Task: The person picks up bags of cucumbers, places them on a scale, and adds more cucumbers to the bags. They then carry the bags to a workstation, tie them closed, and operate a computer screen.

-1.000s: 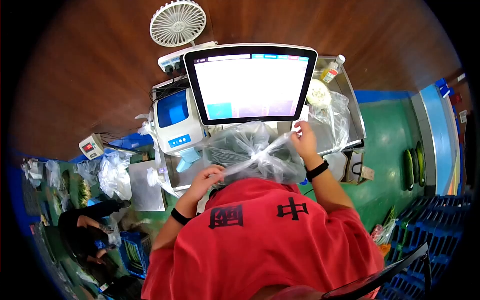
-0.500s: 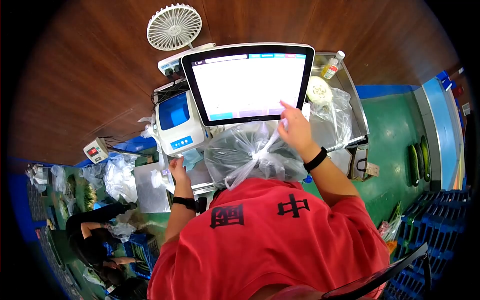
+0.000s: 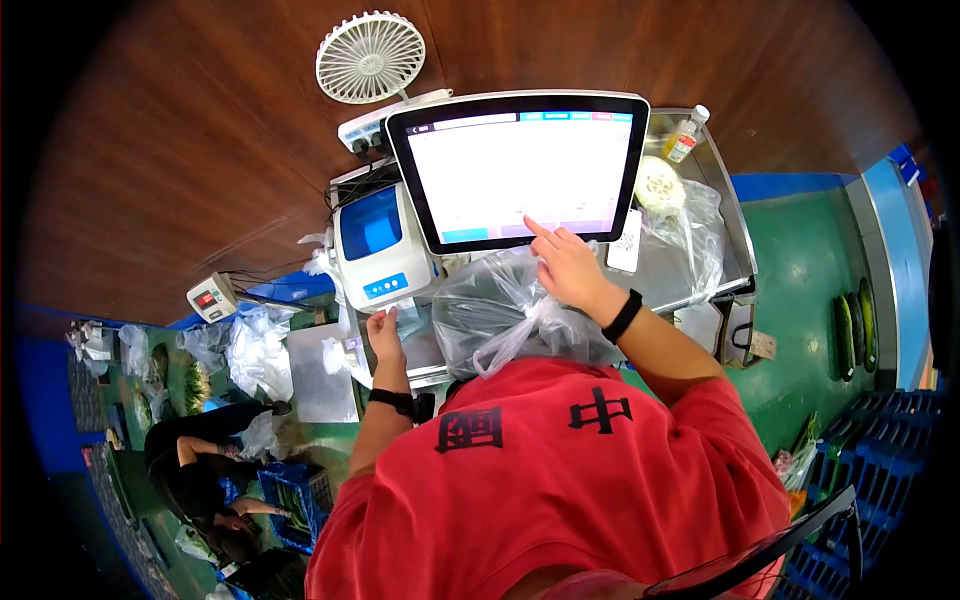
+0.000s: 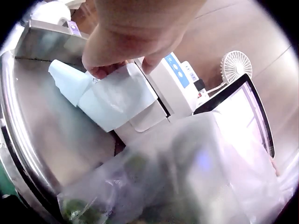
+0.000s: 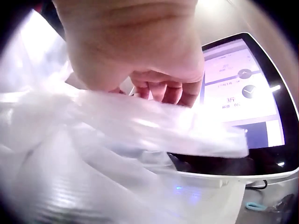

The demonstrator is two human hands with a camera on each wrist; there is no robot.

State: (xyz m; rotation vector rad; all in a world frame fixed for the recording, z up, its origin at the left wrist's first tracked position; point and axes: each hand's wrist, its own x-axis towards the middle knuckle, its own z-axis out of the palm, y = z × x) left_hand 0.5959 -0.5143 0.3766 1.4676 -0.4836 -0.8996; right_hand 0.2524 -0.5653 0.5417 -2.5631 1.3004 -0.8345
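Observation:
A tied clear plastic bag of greens (image 3: 510, 305) sits on the steel counter (image 3: 700, 275) below the touchscreen (image 3: 525, 165). My right hand (image 3: 540, 235) reaches over the bag, and its straight index finger touches the lower part of the screen. In the right wrist view its other fingers (image 5: 163, 91) are curled above a band of bag plastic (image 5: 117, 135). My left hand (image 3: 380, 318) is at the outlet of the white and blue label printer (image 3: 375, 245). There its fingertips (image 4: 100, 70) pinch a pale blue label strip (image 4: 110, 93).
A small white fan (image 3: 370, 57) and a power strip (image 3: 365, 130) stand behind the screen. A bottle (image 3: 685, 135) and a loose plastic bag (image 3: 690, 225) are on the counter's right. Cucumbers (image 3: 855, 325) and blue crates (image 3: 880, 450) lie right. Another person (image 3: 190, 480) crouches lower left.
Both hands have left the bag's tied neck. The left hand went left to the printer's outlet and took the label. The right hand rose to the screen and slid left.

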